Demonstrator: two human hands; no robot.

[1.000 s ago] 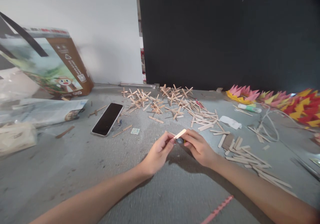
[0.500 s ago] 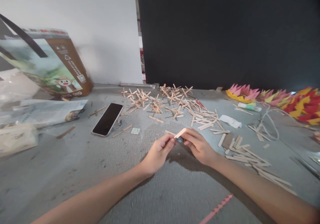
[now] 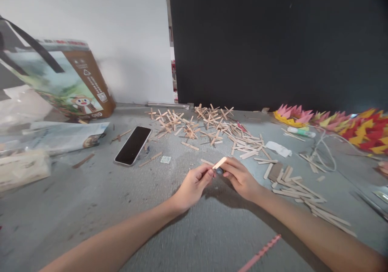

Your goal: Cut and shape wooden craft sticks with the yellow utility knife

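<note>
In the middle of the table my left hand [image 3: 191, 186] is closed, pinching a flat wooden craft stick [image 3: 220, 163] that slants up to the right. My right hand [image 3: 243, 179] is closed too, its fingers around a small dark grey thing [image 3: 218, 170] right beside the stick; most of it is hidden and I cannot make out its kind. Both hands meet just above the grey tabletop. Behind them lies a heap of craft sticks joined into crosses [image 3: 190, 130]. Loose craft sticks [image 3: 297, 187] are spread to the right.
A phone [image 3: 132, 146] and a small pale packet [image 3: 165, 159] lie to the left, with a printed bag [image 3: 81, 82] farther back. Folded paper flowers [image 3: 292, 116], a glue stick [image 3: 301, 132] and a white cable [image 3: 335, 159] are at right. A pink strip [image 3: 260, 252] lies in front.
The view has shifted slightly. My hands hold nearly the same pose, with the craft stick still between them.
</note>
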